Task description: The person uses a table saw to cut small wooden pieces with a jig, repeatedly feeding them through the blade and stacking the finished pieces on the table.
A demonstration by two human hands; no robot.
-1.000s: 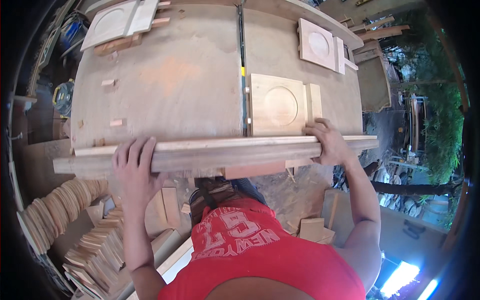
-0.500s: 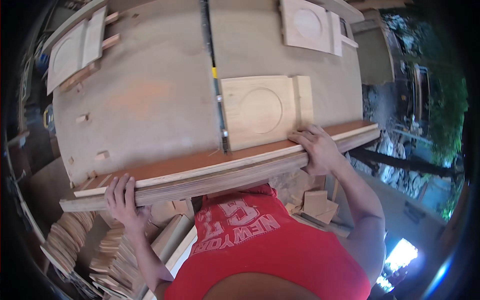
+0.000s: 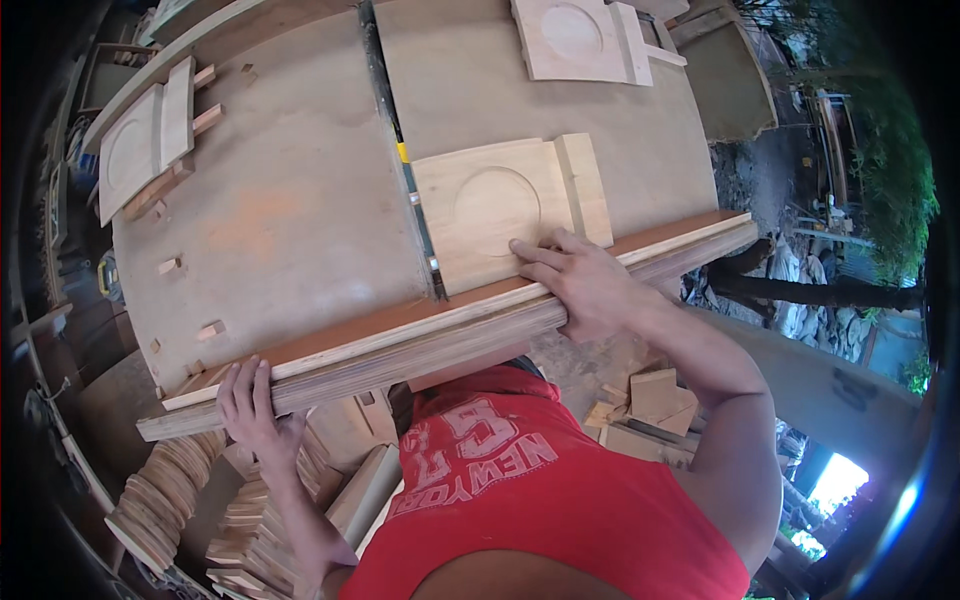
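Observation:
My left hand (image 3: 257, 412) is closed over the table's wooden front edge (image 3: 400, 375), fingers on top and thumb lower down. Farther right, my right hand (image 3: 590, 285) leans across the same edge. Its fingers stretch forward onto a pale wooden panel (image 3: 450, 210) with a round recess and a raised strip along its right side; the fingertips lie near the lower rim of the recess. The panel's near right part is hidden under that hand. A dark rod (image 3: 385, 90) with a yellow band lies along the panel's left side.
Similar panels lie at the far right (image 3: 585, 40) and far left (image 3: 130, 150), the left one by wooden blocks. Small wood bits (image 3: 210, 330) dot the table's left side. Stacked thin wood pieces (image 3: 165, 500) stand below on the left; offcuts (image 3: 660, 400) lie below on the right.
My right hand has moved left and forward from the table edge onto the panel. My left hand keeps its hold on the edge. The whole view has shifted and tilted slightly.

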